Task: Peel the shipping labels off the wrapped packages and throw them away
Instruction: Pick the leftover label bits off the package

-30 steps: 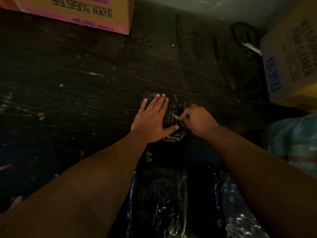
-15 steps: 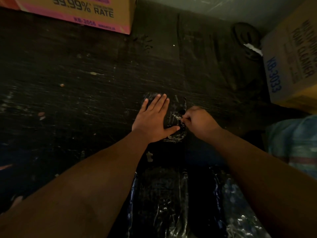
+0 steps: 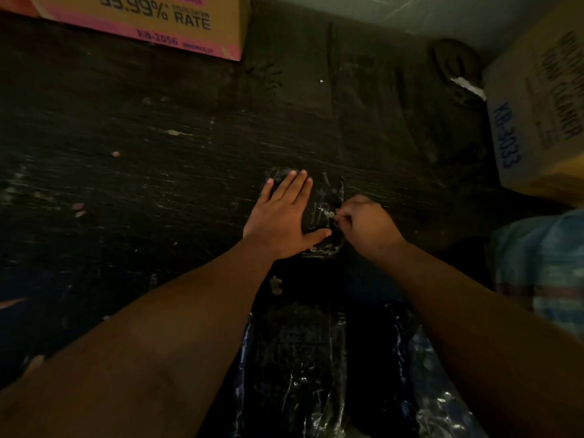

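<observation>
A small wrapped package (image 3: 322, 213) in dark glossy film is shown lying on the scuffed dark tabletop (image 3: 142, 172), pinned beneath the left hand (image 3: 281, 219), which is spread flat and wide with the thumb extended across the near edge of the package. The right hand (image 3: 363, 221) is closed in a narrow pinch on a pale, crumpled scrap at the right side of the package, taken to be remnant of the label (image 3: 327, 212); how much is gripped cannot be told in the dim light. Compared with one second earlier, little is altered: the pinch is seen shifted slightly toward the right edge, while the flat hand is unmoved. The peel is therefore judged to be barely advanced. Further wrapped packages (image 3: 300, 358) lie nearer the body.
</observation>
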Motion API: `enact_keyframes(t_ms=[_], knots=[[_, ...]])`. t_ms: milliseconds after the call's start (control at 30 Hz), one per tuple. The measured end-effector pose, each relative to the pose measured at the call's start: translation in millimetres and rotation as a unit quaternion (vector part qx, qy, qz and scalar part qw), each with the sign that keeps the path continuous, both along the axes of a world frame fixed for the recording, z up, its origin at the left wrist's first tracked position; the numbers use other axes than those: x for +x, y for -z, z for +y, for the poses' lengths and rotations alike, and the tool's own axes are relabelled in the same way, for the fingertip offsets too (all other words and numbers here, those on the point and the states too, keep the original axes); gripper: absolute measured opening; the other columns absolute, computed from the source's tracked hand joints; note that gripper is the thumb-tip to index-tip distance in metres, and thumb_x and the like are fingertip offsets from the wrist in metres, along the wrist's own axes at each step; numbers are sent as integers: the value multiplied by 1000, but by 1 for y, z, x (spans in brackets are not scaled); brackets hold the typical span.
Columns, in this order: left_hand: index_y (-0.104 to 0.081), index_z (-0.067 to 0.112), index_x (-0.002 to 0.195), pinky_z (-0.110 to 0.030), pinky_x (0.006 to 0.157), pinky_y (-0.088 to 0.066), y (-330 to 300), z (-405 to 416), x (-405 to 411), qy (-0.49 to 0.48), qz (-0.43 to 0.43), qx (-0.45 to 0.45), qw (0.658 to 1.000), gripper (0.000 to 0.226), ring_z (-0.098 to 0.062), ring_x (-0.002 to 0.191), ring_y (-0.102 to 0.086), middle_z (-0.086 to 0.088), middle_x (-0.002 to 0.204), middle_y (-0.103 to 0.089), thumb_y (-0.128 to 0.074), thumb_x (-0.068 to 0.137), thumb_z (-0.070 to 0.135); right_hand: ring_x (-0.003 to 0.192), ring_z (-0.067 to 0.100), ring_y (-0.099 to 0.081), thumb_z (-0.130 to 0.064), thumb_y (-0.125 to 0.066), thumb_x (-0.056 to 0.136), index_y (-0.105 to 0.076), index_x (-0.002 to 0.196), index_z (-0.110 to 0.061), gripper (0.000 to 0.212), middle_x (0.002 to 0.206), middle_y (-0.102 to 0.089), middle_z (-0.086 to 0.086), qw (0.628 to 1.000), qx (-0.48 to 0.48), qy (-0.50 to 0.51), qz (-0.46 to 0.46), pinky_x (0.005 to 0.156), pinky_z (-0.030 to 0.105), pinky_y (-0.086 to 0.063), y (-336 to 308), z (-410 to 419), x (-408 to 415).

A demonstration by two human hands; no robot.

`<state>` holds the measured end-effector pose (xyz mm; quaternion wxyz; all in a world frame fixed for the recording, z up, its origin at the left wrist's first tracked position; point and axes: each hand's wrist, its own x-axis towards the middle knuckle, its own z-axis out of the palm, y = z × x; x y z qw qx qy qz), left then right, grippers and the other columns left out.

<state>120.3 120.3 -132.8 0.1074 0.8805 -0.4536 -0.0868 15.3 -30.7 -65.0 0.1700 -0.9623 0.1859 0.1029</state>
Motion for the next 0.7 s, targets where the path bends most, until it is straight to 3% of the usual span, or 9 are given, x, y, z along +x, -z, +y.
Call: enact_keyframes(t_ms=[267, 700], knots=[[-2, 16, 162, -47, 125, 4, 0, 1, -1, 0, -3, -6, 1000, 111, -15, 155, 9, 1, 170, 5, -27, 82, 89, 101, 22, -58, -20, -51, 98, -71, 103, -8, 23, 117, -58, 12, 1000, -14, -10, 0, 91, 30, -45, 1, 3, -2], [-1, 17, 162, -47, 125, 5, 0, 0, 1, 1, -1, 0, 1000, 110, -14, 155, 9, 1, 170, 6, -25, 82, 89, 92, 21, -60, -24, -53, 96, -71, 98, -10, 23, 106, -58, 10, 998, -9, 58, 2, 86, 37, -51, 1, 9, 6]])
